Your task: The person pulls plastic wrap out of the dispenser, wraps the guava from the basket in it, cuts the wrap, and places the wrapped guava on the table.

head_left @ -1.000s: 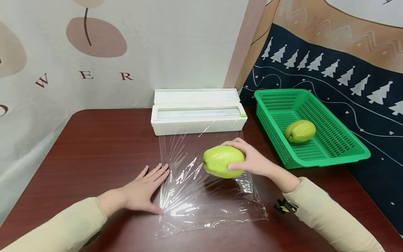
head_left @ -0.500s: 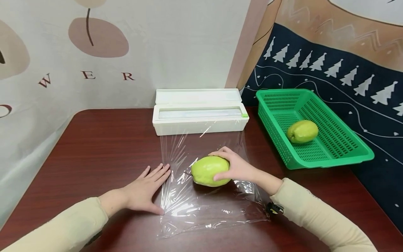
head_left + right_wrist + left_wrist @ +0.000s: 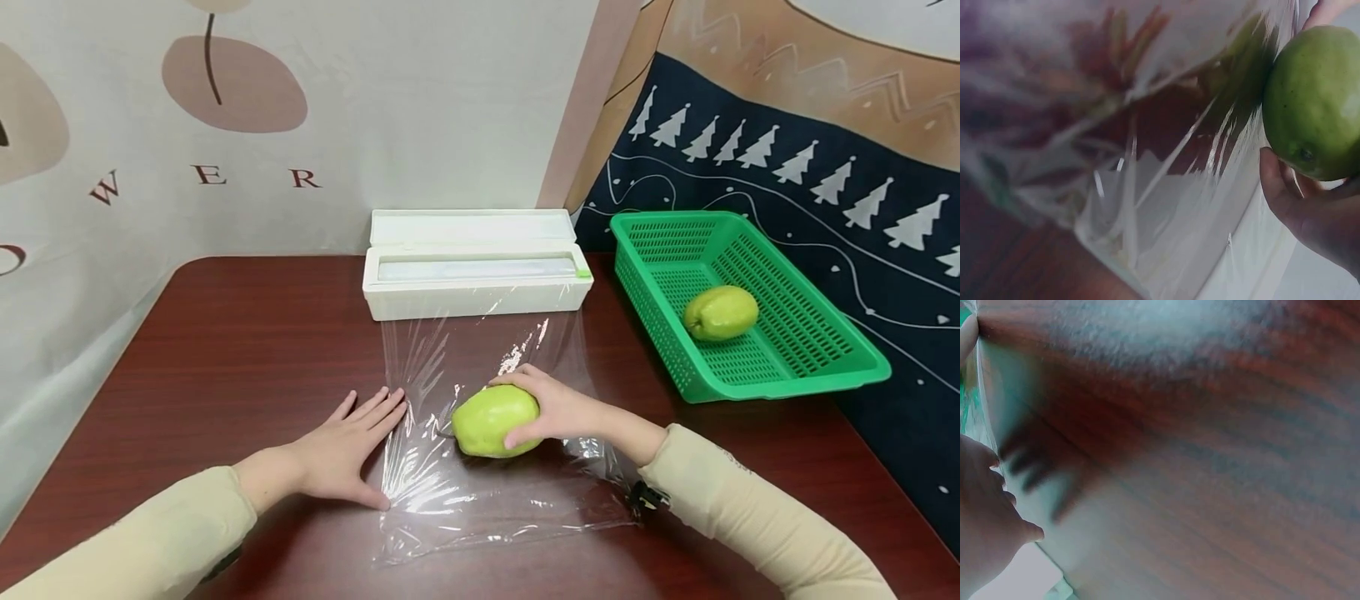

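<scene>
A sheet of clear plastic wrap [image 3: 510,508] lies wrinkled on the table in the head view. My left hand [image 3: 337,458] rests flat with spread fingers, its fingertips and thumb on the wrap's left edge. In the left wrist view, that hand [image 3: 991,512] shows only at the left border. My right hand [image 3: 558,408] grips a large oval yellow-green fruit [image 3: 487,421] over the middle of the wrap, from its right side. The right wrist view has the fruit [image 3: 1316,106] at its right edge, with fingers [image 3: 1272,178] under it. Whether the fruit touches the wrap is unclear.
A white wrap dispenser [image 3: 480,302] with its lid raised stands at the back; the wrap runs out from it. At the right, a green plastic basket [image 3: 795,386] holds a similar fruit [image 3: 720,312]. Everything stands on a dark red-brown wooden table [image 3: 247,358] against fabric-covered walls.
My right hand has carried the fruit left and toward me over the wrap, moving less in the last half second. My left hand stays in place on the wrap's edge.
</scene>
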`<state>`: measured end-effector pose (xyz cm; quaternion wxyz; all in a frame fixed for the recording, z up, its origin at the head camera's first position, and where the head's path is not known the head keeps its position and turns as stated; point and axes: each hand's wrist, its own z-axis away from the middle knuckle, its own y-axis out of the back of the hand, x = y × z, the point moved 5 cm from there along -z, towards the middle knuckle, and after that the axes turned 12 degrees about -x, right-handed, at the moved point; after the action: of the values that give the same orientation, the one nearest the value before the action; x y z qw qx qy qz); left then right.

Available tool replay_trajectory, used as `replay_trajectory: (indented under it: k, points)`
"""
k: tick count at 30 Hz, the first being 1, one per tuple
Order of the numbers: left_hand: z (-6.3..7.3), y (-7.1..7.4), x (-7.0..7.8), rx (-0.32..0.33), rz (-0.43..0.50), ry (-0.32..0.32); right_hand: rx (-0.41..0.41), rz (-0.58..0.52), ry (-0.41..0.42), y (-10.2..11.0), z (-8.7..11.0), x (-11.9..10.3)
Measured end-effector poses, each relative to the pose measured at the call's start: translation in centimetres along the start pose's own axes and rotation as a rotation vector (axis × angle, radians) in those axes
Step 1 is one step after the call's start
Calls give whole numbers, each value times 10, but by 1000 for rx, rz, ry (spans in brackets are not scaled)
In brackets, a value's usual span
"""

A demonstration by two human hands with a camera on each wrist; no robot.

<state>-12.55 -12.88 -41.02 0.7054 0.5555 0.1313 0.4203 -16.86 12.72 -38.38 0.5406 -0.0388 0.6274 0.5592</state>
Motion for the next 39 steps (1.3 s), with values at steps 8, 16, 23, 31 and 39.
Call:
replay_trajectory:
  k: [8,16,23,31,39]
  points:
    - [0,0,-1,21,-60,-17,-71,5,44,0,3,-2]
    - [3,5,-1,68,-87,-32,-100,19,54,0,6,-2]
    - [4,10,-1,143,-127,-58,-117,43,66,-1,7,-2]
    - [6,10,-1,183,-117,-71,-164,22,72,-4,8,-3]
    - [7,19,0,217,-34,-71,-171,35,96,-3,11,-5]
